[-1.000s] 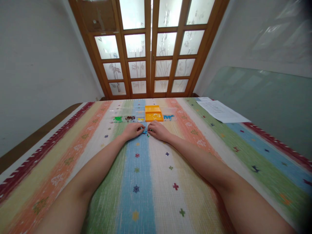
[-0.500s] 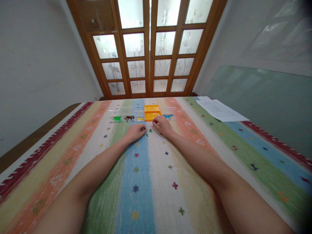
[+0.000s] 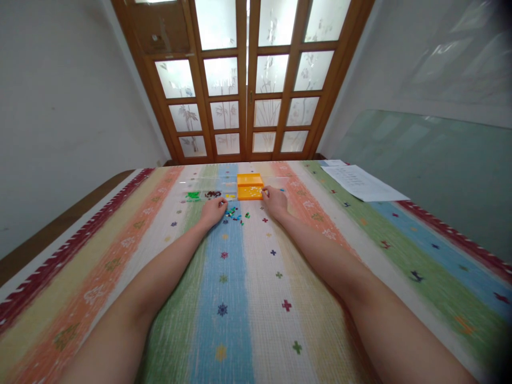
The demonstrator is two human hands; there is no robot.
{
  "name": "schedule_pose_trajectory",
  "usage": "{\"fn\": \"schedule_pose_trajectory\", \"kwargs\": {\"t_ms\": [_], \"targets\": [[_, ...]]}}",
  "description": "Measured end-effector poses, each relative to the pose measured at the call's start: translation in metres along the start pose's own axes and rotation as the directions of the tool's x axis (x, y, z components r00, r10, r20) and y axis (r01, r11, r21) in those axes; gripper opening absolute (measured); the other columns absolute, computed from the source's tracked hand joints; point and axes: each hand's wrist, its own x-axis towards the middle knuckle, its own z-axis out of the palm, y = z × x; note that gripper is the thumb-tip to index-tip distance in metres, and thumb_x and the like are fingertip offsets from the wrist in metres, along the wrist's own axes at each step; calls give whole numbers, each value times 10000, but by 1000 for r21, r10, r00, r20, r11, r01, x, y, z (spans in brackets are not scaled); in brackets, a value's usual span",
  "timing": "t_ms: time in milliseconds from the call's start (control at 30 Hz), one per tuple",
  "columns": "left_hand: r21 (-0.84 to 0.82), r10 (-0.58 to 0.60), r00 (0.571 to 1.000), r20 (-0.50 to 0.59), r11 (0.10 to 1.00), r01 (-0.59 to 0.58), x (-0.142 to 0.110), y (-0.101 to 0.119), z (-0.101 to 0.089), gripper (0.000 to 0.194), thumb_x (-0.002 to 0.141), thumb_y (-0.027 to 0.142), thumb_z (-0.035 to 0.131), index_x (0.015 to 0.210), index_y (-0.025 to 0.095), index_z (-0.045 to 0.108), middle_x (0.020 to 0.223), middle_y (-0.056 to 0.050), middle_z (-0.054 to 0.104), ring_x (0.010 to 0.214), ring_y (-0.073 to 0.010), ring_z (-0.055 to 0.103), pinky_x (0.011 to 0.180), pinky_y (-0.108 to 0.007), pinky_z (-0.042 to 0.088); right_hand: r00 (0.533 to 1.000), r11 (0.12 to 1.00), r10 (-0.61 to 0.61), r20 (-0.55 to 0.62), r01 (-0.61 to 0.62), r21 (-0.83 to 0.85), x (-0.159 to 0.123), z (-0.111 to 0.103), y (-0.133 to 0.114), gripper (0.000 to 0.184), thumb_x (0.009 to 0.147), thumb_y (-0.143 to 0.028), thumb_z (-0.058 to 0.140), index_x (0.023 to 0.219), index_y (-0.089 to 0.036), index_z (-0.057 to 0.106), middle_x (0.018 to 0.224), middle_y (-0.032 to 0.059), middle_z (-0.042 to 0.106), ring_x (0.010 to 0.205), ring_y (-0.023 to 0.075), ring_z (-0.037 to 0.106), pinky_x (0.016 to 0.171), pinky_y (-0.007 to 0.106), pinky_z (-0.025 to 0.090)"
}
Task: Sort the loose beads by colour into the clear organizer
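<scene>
My left hand (image 3: 214, 212) has its fingertips pinched together at the front edge of the clear box, by the small yellow pieces (image 3: 230, 196). Whatever the pinch holds is too small to make out. Just right of it, a loose pile of blue and green pieces (image 3: 233, 214) lies on the cloth. My right hand (image 3: 275, 201) is bent closed at the right side of the open orange box (image 3: 248, 180), where white pieces (image 3: 256, 190) lie. It mostly covers the blue pieces (image 3: 282, 190) behind it. What its fingertips hold is hidden.
Green pieces (image 3: 193, 195) and dark brown pieces (image 3: 213, 194) fill the left compartments of the clear box. A few green bits (image 3: 247, 215) lie between my hands. Printed paper (image 3: 362, 182) rests at the back right of the striped tablecloth (image 3: 264, 320).
My left hand has moved left and slightly away from me, uncovering the loose blue and green pile. My right hand has shifted right, from the orange box's front to its right edge.
</scene>
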Motion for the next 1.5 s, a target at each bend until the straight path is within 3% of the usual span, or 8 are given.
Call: {"fn": "schedule_pose_trajectory", "kwargs": {"t_ms": [167, 367, 467, 567, 733, 933, 1100, 1500], "targets": [[-25, 77, 994, 83, 997, -75, -1, -3, 0, 271, 941, 323, 556, 1060, 221, 778, 840, -44, 743, 792, -197, 655, 744, -278, 444, 996, 997, -80, 26, 80, 3, -4, 1, 1, 275, 1009, -306, 504, 1163, -237, 722, 1045, 82, 763, 924, 226, 671, 769, 295, 440], [-67, 227, 962, 155, 973, -219, -3, 1, 0, 310, 965, 262, 529, 1167, 277, 764, 1172, -40, 759, 1071, -205, 683, 950, -299, 482, 980, 979, -199, 26, 197, 57, -11, 2, -2, 216, 983, -263, 550, 1092, -221, 732, 1032, 84, 759, 923, 233, 673, 773, 310, 450], [-43, 234, 953, 190, 972, -230, -3, 4, 0, 335, 977, 241, 504, 1192, 293, 755, 1240, -30, 741, 1137, -210, 671, 988, -309, 480, 968, 967, -249, 35, 246, 72, -13, 2, -4, 205, 983, -265, 553, 1074, -219, 730, 1025, 79, 757, 914, 231, 668, 769, 312, 448], [-8, 194, 965, 176, 981, -195, -4, 4, 0, 334, 986, 254, 496, 1202, 285, 749, 1230, -49, 745, 1118, -221, 679, 982, -320, 483, 958, 957, -283, 45, 280, 71, -15, 2, -5, 200, 975, -260, 559, 1071, -220, 730, 1009, 73, 755, 892, 226, 660, 747, 304, 437], [12, 237, 959, 155, 970, -242, -7, 11, -2, 322, 973, 284, 534, 1219, 279, 741, 1213, -63, 743, 1094, -230, 676, 961, -322, 478, 951, 951, -304, 51, 300, 74, -15, 2, -6, 206, 972, -256, 558, 1070, -218, 734, 1011, 76, 755, 886, 223, 655, 754, 303, 431], [74, 202, 967, 158, 974, -216, -8, 30, 0, 251, 927, 315, 583, 1084, 248, 768, 1026, -61, 751, 951, -225, 669, 849, -311, 476, 949, 949, -312, 49, 308, 69, -16, 3, -7, 183, 962, -249, 579, 1060, -217, 730, 979, 63, 755, 862, 216, 654, 738, 297, 417], [55, 171, 974, 152, 982, -181, -8, 31, 4, 214, 895, 280, 598, 1021, 237, 765, 935, -51, 740, 880, -212, 659, 782, -298, 459, 935, 936, -348, 63, 343, 82, -16, 4, -6, 180, 957, -235, 584, 1064, -216, 728, 985, 60, 753, 877, 210, 652, 748, 291, 416], [26, 175, 971, 162, 983, -181, -9, 30, 1, 198, 896, 315, 610, 981, 228, 766, 871, -46, 728, 836, -210, 649, 748, -290, 445, 795, 818, -573, 201, 537, 208, -26, 2, -16, 151, 924, -206, 598, 989, -198, 734, 915, 54, 720, 871, 189, 622, 804, 288, 423]]}}
